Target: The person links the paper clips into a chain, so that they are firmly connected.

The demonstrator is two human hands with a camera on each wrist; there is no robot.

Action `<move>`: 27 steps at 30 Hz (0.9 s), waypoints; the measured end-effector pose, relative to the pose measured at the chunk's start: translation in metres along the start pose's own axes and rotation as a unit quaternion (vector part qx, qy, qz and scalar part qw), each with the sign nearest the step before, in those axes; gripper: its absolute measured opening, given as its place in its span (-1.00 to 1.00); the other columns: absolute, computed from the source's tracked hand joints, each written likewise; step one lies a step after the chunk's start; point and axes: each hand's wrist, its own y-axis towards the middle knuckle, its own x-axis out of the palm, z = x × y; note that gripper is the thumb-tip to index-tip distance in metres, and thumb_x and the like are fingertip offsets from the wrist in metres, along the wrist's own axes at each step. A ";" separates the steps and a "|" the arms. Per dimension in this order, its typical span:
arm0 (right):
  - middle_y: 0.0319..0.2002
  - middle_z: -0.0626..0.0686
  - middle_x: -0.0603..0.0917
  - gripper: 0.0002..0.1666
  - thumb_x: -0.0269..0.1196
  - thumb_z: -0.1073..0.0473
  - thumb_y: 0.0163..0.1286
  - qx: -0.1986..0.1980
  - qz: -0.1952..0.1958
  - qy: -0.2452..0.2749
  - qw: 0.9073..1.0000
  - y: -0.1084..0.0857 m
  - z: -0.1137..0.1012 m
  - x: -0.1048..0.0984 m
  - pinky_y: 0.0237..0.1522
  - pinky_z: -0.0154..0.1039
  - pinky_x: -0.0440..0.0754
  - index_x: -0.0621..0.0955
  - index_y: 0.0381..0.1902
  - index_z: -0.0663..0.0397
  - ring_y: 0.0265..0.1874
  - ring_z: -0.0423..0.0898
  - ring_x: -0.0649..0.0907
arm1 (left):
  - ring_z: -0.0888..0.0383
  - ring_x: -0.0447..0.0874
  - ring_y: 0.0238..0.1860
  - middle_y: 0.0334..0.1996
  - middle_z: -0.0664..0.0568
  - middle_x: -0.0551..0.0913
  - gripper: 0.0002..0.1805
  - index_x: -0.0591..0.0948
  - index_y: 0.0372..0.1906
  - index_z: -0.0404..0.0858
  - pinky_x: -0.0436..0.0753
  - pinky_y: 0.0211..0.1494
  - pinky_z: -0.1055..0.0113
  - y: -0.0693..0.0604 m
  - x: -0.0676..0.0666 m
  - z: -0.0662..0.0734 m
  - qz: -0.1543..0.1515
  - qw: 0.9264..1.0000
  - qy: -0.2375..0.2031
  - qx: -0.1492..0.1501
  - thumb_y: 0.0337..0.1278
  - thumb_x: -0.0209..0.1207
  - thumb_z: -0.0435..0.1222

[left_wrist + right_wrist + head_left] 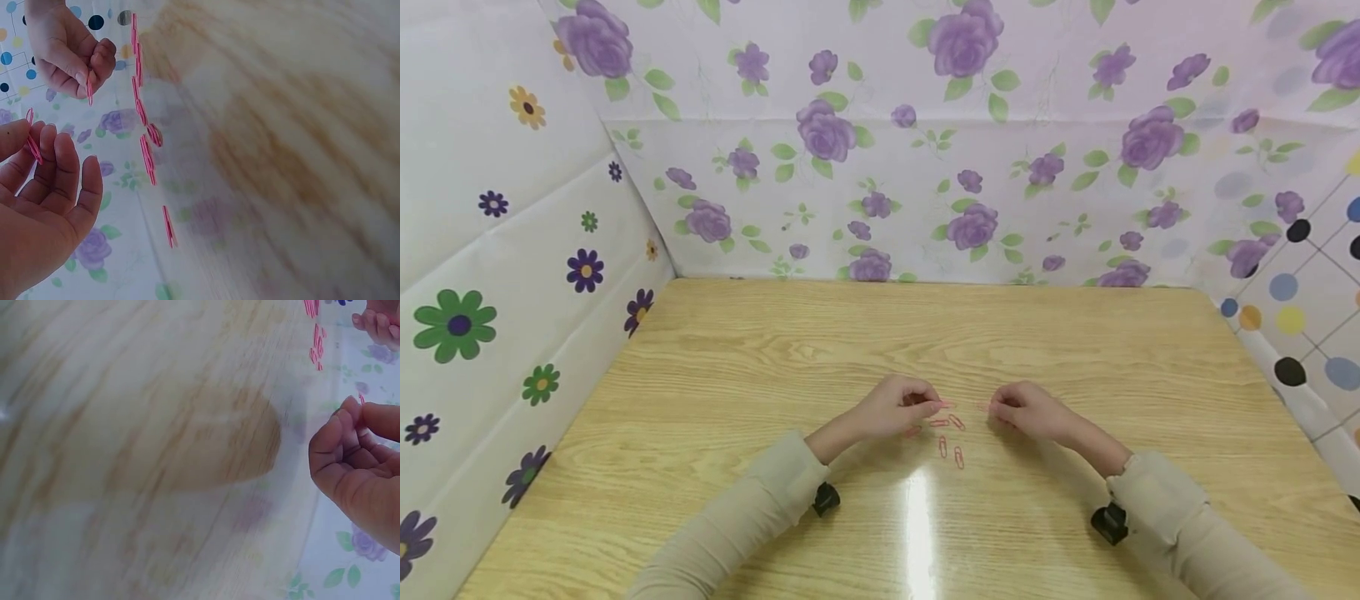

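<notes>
My left hand pinches a pink paper clip between thumb and forefinger; the left wrist view shows its other fingers loosely bent. Across a small gap, my right hand grips another pink paper clip by one end, its tip poking out from the fingertips toward the left hand. The two held clips are apart. Several loose pink paper clips lie on the tabletop between and just in front of the hands, among them one nearest me and one partly beneath the left hand.
The wooden table reflects a bright streak of light near its front. A purple-flowered sheet hangs behind it, with patterned sheets along the left and right sides. Black wrist cameras are strapped at both sleeves.
</notes>
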 end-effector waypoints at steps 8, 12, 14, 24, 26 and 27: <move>-0.66 0.03 0.35 -0.71 0.01 0.22 0.40 0.040 -0.012 0.096 0.995 0.003 0.000 -0.001 -0.59 -0.31 0.29 0.48 -0.39 0.39 -0.68 -0.16 0.29 | 0.32 0.34 -0.61 -0.57 -0.03 0.55 -0.82 0.61 -0.34 -0.43 0.37 -0.54 0.48 0.002 0.004 -0.021 -0.001 1.000 -0.012 -0.001 0.23 0.05 -0.39; -0.69 -0.01 0.30 -0.68 -0.03 0.20 0.43 0.037 -0.022 0.134 0.990 0.005 -0.003 -0.002 -0.59 -0.30 0.27 0.42 -0.39 0.41 -0.70 -0.15 0.25 | 0.32 0.36 -0.62 -0.55 -0.14 0.57 -0.80 0.62 -0.33 -0.42 0.38 -0.55 0.47 0.006 0.005 -0.034 -0.003 1.000 -0.011 -0.006 0.23 0.06 -0.35; -0.69 -0.01 0.29 -0.67 -0.05 0.19 0.44 0.030 -0.031 0.152 0.988 0.005 -0.006 -0.003 -0.59 -0.26 0.27 0.40 -0.42 0.38 -0.71 -0.12 0.24 | 0.30 0.38 -0.62 -0.54 -0.17 0.58 -0.80 0.62 -0.34 -0.42 0.40 -0.54 0.47 0.007 0.005 -0.035 -0.003 1.000 -0.003 0.003 0.23 0.06 -0.35; -0.70 -0.01 0.28 -0.70 -0.04 0.17 0.45 0.020 -0.043 0.179 0.983 0.006 -0.025 -0.002 -0.53 -0.22 0.32 0.40 -0.44 0.27 -0.69 -0.10 0.26 | 0.29 0.46 -0.54 -0.53 -0.09 0.60 -0.81 0.61 -0.39 -0.40 0.51 -0.44 0.42 0.009 0.003 -0.021 0.017 0.998 0.043 0.050 0.22 0.05 -0.38; -0.70 -0.01 0.27 -0.71 -0.04 0.16 0.44 0.022 -0.041 0.185 0.982 0.006 -0.027 -0.002 -0.52 -0.21 0.32 0.41 -0.45 0.22 -0.69 -0.07 0.25 | 0.30 0.46 -0.53 -0.51 -0.12 0.61 -0.81 0.61 -0.37 -0.40 0.51 -0.42 0.40 0.011 0.004 -0.026 0.014 0.997 0.050 0.061 0.23 0.05 -0.37; -0.70 -0.01 0.27 -0.71 -0.04 0.16 0.44 0.022 -0.041 0.187 0.981 0.006 -0.028 -0.002 -0.52 -0.21 0.32 0.41 -0.45 0.20 -0.69 -0.06 0.25 | 0.29 0.46 -0.52 -0.51 -0.13 0.61 -0.81 0.61 -0.37 -0.39 0.52 -0.41 0.39 0.012 0.004 -0.025 0.011 0.996 0.053 0.065 0.23 0.05 -0.37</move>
